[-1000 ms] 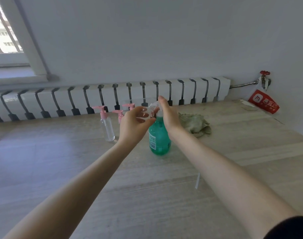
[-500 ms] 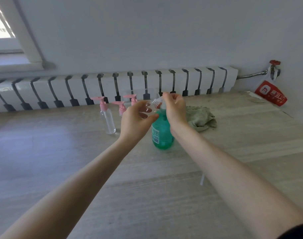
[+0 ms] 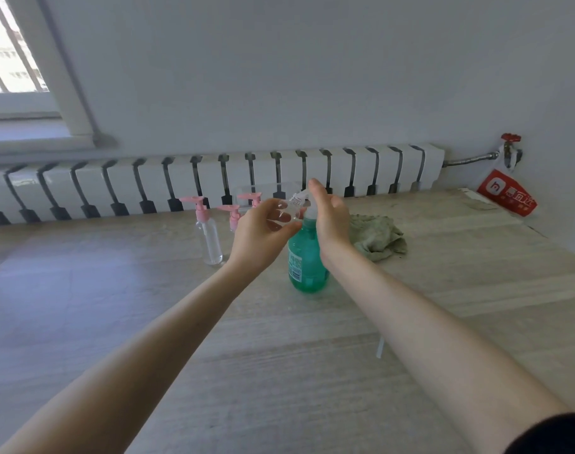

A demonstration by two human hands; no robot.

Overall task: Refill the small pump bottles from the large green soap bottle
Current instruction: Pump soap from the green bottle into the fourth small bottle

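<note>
Two pink-pump bottles (image 3: 233, 215) sit half-hidden behind left hand (image 3: 258, 239).

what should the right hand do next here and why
Probably press the right hand down on the green bottle's pump. The left hand holds a small clear bottle tilted, its mouth up by the spout, and the right palm rests on the pump top. Whether the mouth lines up exactly is hard to tell, so press slowly.

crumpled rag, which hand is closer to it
Right. The right hand rests on top of the green soap bottle, just left of the rag; the left hand, holding a small clear bottle, is farther left.
</note>
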